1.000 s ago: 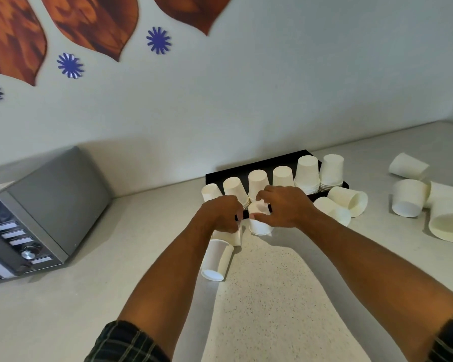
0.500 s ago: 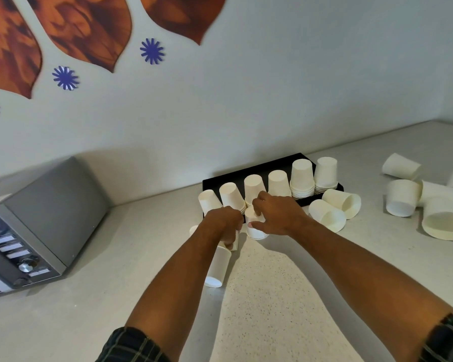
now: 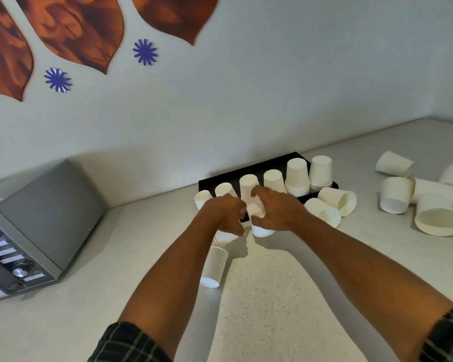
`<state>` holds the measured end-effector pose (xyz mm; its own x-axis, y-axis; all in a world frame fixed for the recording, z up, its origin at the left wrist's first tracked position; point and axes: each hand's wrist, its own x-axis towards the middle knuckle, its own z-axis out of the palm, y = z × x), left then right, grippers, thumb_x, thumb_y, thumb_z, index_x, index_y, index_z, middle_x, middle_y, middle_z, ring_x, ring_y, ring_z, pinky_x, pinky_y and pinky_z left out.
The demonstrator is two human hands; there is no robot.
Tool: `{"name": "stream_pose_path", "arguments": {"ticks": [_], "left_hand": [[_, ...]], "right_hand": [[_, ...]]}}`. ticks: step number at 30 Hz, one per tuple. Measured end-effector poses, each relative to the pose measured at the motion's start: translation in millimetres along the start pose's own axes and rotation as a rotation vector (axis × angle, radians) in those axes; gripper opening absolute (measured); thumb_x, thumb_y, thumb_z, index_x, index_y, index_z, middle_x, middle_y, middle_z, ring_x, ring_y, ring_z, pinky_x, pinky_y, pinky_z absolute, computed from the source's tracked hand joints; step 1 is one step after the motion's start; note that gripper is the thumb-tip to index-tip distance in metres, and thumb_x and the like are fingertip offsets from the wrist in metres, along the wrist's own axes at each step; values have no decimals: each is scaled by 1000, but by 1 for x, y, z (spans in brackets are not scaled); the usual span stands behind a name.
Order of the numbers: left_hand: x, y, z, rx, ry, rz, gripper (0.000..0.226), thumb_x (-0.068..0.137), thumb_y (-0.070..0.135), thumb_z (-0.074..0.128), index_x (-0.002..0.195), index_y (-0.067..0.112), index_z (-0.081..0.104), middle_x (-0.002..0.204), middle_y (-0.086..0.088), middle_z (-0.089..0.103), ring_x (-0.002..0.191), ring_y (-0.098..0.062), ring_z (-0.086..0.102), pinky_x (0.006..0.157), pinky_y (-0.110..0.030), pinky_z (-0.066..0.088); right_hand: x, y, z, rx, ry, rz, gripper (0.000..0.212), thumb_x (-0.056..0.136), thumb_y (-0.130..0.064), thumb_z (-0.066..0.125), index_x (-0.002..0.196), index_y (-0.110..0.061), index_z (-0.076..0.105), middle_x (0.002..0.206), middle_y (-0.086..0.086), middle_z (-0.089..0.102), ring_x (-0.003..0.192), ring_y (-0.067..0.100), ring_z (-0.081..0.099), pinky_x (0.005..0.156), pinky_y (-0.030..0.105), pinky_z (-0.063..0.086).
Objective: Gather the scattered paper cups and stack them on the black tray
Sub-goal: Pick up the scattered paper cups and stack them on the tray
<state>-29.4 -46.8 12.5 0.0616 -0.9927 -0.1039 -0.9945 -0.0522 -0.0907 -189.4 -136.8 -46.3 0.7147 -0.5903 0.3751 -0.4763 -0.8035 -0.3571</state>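
A black tray (image 3: 293, 158) stands against the wall with several upturned white paper cups on it, two of them stacks (image 3: 297, 178). Just in front of the tray my right hand (image 3: 275, 210) grips an upside-down paper cup (image 3: 260, 226) from above. My left hand (image 3: 224, 212) curls round another cup (image 3: 224, 237), mostly hidden under the fingers. One more cup (image 3: 215, 267) lies on the counter below my left hand. Two cups (image 3: 335, 205) lie on their sides right of the tray.
A grey microwave (image 3: 37, 231) sits at the left on the pale counter (image 3: 272, 296). Several more paper cups and a paper bowl (image 3: 437, 218) lie scattered at the far right. The wall stands close behind the tray.
Both hands have stayed at the two cups in front of the tray, shifting slightly toward it. The camera has tilted a little.
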Motion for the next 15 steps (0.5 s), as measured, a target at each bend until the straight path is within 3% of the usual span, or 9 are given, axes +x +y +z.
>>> {"name": "stream_pose_path", "arguments": {"ticks": [5,9,12,15], "left_hand": [[-4,-14,-31,-259,167,-8,41,57,45,68,97,36,61,83,19,57,85,-10,58,64,-20,41],[-11,-38,-43,-492,410,-120,43,58,46,65,98,33,62,84,13,63,76,-10,61,62,-20,44],[-14,-57,-41,-530,682,-216,43,64,49,66,103,30,61,86,9,63,71,-10,60,62,-23,44],[-16,-70,-31,-479,856,-340,45,71,52,63,109,29,57,99,4,61,81,-16,58,73,-30,45]], "right_hand": [[1,18,-28,63,123,-20,68,81,-48,68,137,-20,45,130,2,50,100,26,61,81,42,53],[8,26,-50,165,287,74,63,79,-45,71,134,-20,51,125,-2,48,95,18,59,82,37,51],[16,32,-60,204,372,105,55,81,-43,72,127,-18,55,122,1,47,96,21,60,83,34,50],[25,35,-64,235,453,151,55,86,-44,68,132,-19,51,127,3,45,97,22,61,82,32,49]]}}
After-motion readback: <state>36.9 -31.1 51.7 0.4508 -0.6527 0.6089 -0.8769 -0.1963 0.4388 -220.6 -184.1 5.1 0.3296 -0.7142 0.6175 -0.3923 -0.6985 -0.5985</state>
